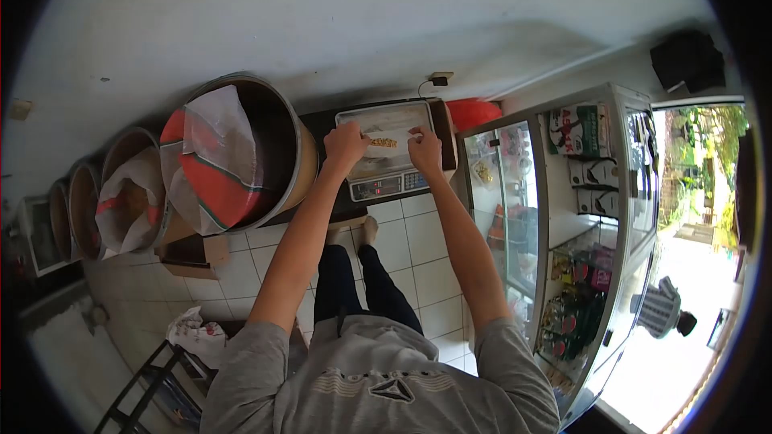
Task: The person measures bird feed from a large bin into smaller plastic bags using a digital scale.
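Over the tray of a digital scale (388, 186), a small clear plastic bag with yellow grains (383, 143) is stretched between my two hands. My left hand (346, 145) is closed on the bag's left end. My right hand (425, 149) is at its right side, fingers pinched together on the clear plastic. Beneath them lies the scale's tray (349, 119), with its keypad and red digits on the side nearer me. The plastic's exact edges are hard to make out.
Large round drums (303, 169) stand at the left, some with plastic sacks (217, 157). A cardboard box (193, 257) sits on the tiled floor (426, 249). At the right are a red object (473, 114) and a glass display cabinet (543, 233). A person (659, 311) is outside.
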`<state>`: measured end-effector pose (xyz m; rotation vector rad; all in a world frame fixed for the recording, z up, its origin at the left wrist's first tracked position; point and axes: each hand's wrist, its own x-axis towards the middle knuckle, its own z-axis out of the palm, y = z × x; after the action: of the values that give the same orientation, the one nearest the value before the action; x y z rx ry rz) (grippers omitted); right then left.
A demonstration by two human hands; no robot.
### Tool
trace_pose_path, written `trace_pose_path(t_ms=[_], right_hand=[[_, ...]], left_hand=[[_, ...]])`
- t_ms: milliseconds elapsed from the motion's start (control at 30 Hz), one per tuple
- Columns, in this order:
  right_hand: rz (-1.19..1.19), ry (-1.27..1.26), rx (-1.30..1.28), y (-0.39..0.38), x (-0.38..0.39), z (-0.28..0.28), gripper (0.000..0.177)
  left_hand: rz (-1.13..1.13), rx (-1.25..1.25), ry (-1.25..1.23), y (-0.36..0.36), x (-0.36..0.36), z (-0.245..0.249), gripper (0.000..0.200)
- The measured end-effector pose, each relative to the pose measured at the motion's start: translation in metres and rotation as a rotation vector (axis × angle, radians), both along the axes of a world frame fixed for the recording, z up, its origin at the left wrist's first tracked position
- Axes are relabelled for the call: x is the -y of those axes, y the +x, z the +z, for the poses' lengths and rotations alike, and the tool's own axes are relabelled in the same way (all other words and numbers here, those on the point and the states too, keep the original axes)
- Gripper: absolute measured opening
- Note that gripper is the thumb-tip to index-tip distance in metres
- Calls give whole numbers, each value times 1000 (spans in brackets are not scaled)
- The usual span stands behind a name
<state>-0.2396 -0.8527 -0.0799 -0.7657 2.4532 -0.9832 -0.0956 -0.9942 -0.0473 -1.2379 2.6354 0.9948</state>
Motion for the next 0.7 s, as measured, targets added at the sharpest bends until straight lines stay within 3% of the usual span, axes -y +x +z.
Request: trace_pose_path(t_ms=[167,333,400,467,500,567,700], right_hand=[[175,-24,-65,-21,-6,-92,21],[190,8,28,-12,-10,-77,29],[206,39,48,-8,-8,-52,32],[169,-38,-104,-3,-7,-32,29],[169,-37,-103,-6,-9,-31,29],[409,-205,-238,-15,-19,-29,29],[595,-34,-233,-22,-30,-16,32]], left_hand=[[61,11,-120,-5,-5,-83,29],[130,55,114,3,-14,-74,37],[176,27,111,5,-16,-80,37],[223,-8,104,9,-13,-84,37],[208,-144,66,13,-12,-83,32],[194,-275,32,21,-14,-82,28],[-70,-263,-31,26,-14,-58,24]])
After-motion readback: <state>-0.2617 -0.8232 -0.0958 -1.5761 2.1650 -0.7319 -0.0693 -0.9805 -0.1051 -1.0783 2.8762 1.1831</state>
